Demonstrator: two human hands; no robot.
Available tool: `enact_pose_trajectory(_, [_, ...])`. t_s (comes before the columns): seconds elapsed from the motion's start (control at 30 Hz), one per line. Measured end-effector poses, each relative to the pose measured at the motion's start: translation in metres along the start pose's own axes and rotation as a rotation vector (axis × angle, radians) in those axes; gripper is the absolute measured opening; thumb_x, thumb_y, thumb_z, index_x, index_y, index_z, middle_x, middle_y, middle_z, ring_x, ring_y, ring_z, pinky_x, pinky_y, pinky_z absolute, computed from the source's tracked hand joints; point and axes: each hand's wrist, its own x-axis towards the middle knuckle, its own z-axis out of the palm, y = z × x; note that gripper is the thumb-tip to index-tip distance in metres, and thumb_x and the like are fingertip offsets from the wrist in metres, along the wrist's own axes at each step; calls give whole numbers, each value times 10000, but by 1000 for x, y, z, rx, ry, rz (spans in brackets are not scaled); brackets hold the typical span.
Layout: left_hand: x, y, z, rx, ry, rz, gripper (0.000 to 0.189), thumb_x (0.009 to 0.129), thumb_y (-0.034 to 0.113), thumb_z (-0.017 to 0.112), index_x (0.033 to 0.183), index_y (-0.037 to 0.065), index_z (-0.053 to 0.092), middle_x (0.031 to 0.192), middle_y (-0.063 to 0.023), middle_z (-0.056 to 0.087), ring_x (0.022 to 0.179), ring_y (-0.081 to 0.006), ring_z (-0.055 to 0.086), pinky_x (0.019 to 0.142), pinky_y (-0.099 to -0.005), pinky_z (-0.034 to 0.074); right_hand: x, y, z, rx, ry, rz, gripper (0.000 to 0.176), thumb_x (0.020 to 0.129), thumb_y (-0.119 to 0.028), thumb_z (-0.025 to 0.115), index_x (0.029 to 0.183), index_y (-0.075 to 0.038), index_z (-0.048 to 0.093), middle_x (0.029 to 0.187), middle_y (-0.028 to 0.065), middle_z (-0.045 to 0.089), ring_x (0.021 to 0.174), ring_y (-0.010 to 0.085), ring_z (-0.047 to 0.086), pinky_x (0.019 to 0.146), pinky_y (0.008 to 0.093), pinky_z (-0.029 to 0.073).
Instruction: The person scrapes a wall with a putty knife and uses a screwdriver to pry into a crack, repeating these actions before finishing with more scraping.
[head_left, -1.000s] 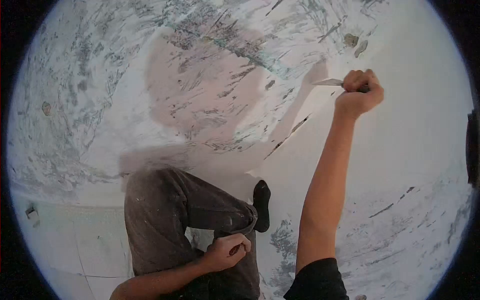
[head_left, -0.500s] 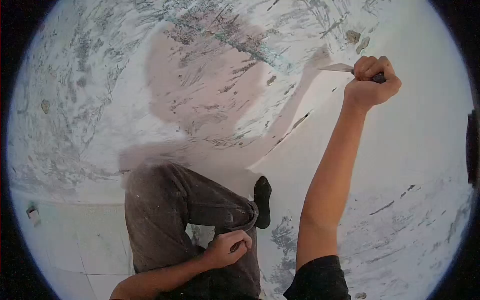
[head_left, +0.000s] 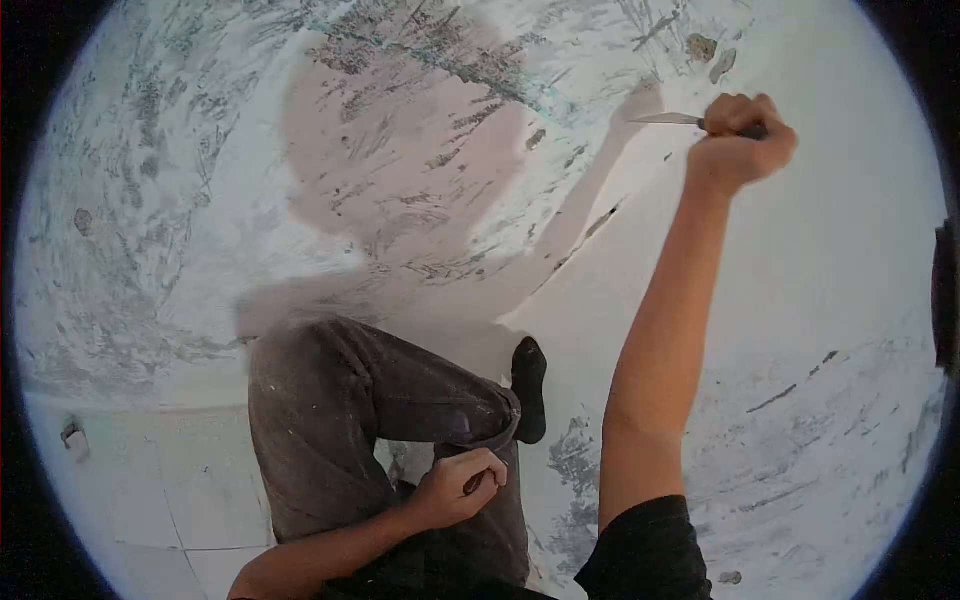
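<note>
Right hand (head_left: 742,138): closed firmly round the dark handle (head_left: 757,131) of a flat knife (head_left: 672,119); the fingers are curled in, the wrist bent a little
Knife blade: sticks out past the fist toward the left, seen nearly edge-on; whether its edge touches cannot be told; a low, even tilt with light pressure should serve best, as a steep corner could dig in
Right forearm (head_left: 665,320): reaches far out from the dark sleeve (head_left: 645,550); at that stretch, short passes steered from the shoulder would probably be steadier than wrist flicks
Pale surface (head_left: 820,220): smooth and white to the right of the blade; streaked with grey to the left; working with the edge lapping onto the smooth side would help avoid a ridge
Dark gouge (head_left: 600,222): a thin slanting mark below the blade, well apart from the tip
Pits (head_left: 702,47): two brownish-grey spots above the fist; easy to catch an edge on
Shadow (head_left: 410,150): covers much of the streaked part; leaning aside could show flaws better
Left hand (head_left: 460,487): rests against the trousers (head_left: 320,420), closed round a small dark object (head_left: 473,484), mostly hidden; I cannot tell what it is
Socked foot (head_left: 528,390): near the gouge's lower end; best kept off fresh patches
Tiles (head_left: 215,505): lower left; a small block (head_left: 76,444) lies there
</note>
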Motion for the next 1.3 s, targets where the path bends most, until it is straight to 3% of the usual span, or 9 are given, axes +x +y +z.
enact_pose_trajectory(0.33, [1, -1, -1, -4, -24, -31, 60, 917, 22, 539, 936, 16, 596, 857, -77, 603, 799, -167, 607, 756, -315, 486, 9, -10, 11, -27, -49, -45, 308, 765, -232, 360, 527, -117, 204, 462, 15, 177, 457, 134, 149, 469, 312, 113])
enact_pose_trajectory(0.43, [-1, -5, 5, 7, 27, 74, 73, 939, 47, 540, 949, 19, 606, 825, -48, 595, 657, -96, 531, 605, -267, 433, 7, 0, 9, -66, -50, 29, 302, 751, -237, 371, 524, -122, 209, 464, 14, 173, 463, 132, 148, 474, 320, 116])
enact_pose_trajectory(0.5, [0, 1, 1, 14, 6, 11, 62, 916, 24, 533, 922, 16, 595, 851, -81, 607, 789, -175, 608, 746, -317, 485, 17, -9, 11, 13, -49, 20, 301, 754, -232, 369, 525, -120, 210, 461, 17, 179, 459, 133, 145, 472, 320, 113])
enact_pose_trajectory(0.73, [2, 5, 0, 32, 16, -21, 62, 915, 25, 535, 915, 20, 597, 844, -82, 605, 789, -179, 610, 743, -321, 487, 18, 0, 15, -52, -48, 3, 311, 760, -273, 376, 524, -116, 247, 450, 19, 216, 453, 126, 182, 472, 310, 126])
enact_pose_trajectory(0.83, [2, -3, 3, 13, 46, 89, 66, 944, 52, 543, 938, 23, 603, 803, -34, 580, 629, -88, 518, 579, -253, 428, 39, -17, -1, 239, -195, -20, 392, 825, -209, 409, 468, -51, 368, 434, 44, 345, 400, 121, 305, 406, 283, 180])
enact_pose_trajectory(0.93, [0, -5, 5, 9, 23, 82, 68, 949, 57, 541, 938, 27, 602, 793, -33, 573, 632, -88, 525, 581, -252, 430, 12, 11, 6, -125, -78, -158, 323, 804, -167, 393, 521, -86, 260, 456, 22, 268, 447, 127, 216, 437, 305, 159])
enact_pose_trajectory(1.03, [0, -5, 3, -14, 36, 76, 73, 954, 59, 537, 938, 28, 601, 806, -39, 575, 653, -89, 536, 593, -250, 431, -12, 44, -14, -188, -121, 30, 359, 834, -118, 427, 530, -80, 240, 470, 6, 237, 441, 119, 216, 426, 302, 180])
enact_pose_trajectory(1.1, [1, 1, 1, -18, -1, -30, 51, 923, 24, 532, 912, 19, 582, 857, -75, 596, 806, -159, 593, 756, -319, 481, -26, 31, -30, -49, -19, 157, 379, 863, -138, 446, 544, -88, 246, 477, 4, 219, 441, 122, 220, 430, 300, 183])
enact_pose_trajectory(1.3, [0, -5, 3, -14, 36, 39, 70, 957, 48, 523, 930, 20, 581, 835, -48, 570, 726, -123, 567, 653, -280, 457, -146, -34, -98, -69, -95, 423, 461, 951, -329, 475, 598, -79, 319, 518, 26, 290, 484, 148, 299, 485, 314, 271])
